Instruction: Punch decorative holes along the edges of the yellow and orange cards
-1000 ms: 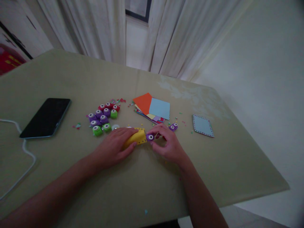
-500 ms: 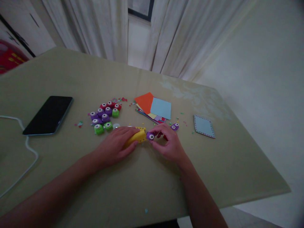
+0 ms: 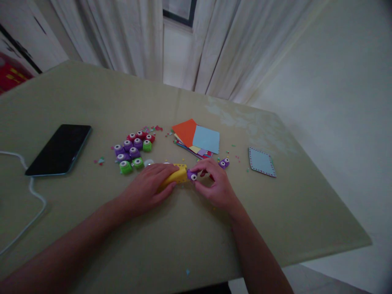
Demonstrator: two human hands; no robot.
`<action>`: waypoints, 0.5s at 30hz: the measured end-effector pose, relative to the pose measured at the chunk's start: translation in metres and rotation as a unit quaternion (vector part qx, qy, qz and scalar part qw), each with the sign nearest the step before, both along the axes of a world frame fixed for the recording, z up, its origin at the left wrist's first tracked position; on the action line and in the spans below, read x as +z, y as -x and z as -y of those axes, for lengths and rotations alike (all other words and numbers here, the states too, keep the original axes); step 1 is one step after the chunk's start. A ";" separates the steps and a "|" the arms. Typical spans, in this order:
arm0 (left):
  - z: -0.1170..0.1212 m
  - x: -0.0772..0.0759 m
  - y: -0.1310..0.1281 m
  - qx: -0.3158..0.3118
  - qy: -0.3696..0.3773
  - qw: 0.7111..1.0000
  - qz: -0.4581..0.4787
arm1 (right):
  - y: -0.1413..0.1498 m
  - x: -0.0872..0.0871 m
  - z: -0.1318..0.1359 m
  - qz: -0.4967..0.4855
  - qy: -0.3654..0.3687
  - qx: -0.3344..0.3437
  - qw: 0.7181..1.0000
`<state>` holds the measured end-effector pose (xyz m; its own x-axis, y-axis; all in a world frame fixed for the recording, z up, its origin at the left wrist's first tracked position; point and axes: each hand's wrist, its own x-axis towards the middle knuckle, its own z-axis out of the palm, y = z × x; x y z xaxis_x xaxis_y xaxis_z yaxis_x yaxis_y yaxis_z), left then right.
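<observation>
My left hand [image 3: 150,183] is closed on a yellow card [image 3: 179,175] that curls up under its fingers. Small punched holes run along the card's visible edge. Between the thumb and fingers of my right hand [image 3: 214,183] is a small purple craft punch [image 3: 192,175] with an eye-like button. That punch sits right at the card's right edge; whether the paper is inside its slot I cannot tell. Just behind my right hand lies another purple punch [image 3: 224,163] with two eye-like spots. Something red shows partly beneath my right hand.
Several purple, red and green punches [image 3: 134,153] cluster left of centre. A stack of coloured cards [image 3: 206,139] lies behind my hands, and a light blue card with a punched border [image 3: 262,162] lies to the right. A black tablet [image 3: 59,150] with a white cable is at left. Paper bits are scattered around.
The purple punch has tilted slightly and shifted a little against the card's right edge. My left hand keeps its hold on the card. The whole view sways slightly.
</observation>
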<state>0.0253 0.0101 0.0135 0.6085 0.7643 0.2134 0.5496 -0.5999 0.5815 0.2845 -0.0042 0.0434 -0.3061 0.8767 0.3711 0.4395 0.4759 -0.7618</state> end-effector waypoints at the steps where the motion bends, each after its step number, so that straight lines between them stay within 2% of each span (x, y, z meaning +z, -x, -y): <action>1: 0.000 -0.001 0.000 0.000 0.000 1.000 -0.001 | 0.000 0.000 0.000 -0.001 0.001 0.003 1.000; 15: 0.000 -0.002 0.000 -0.005 -0.005 1.000 -0.004 | -0.005 0.002 0.001 0.026 0.050 0.053 0.997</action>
<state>0.0254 0.0098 0.0113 0.6176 0.7562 0.2162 0.5483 -0.6110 0.5711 0.2893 -0.0051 0.0456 -0.4155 0.8701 0.2653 0.4316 0.4453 -0.7845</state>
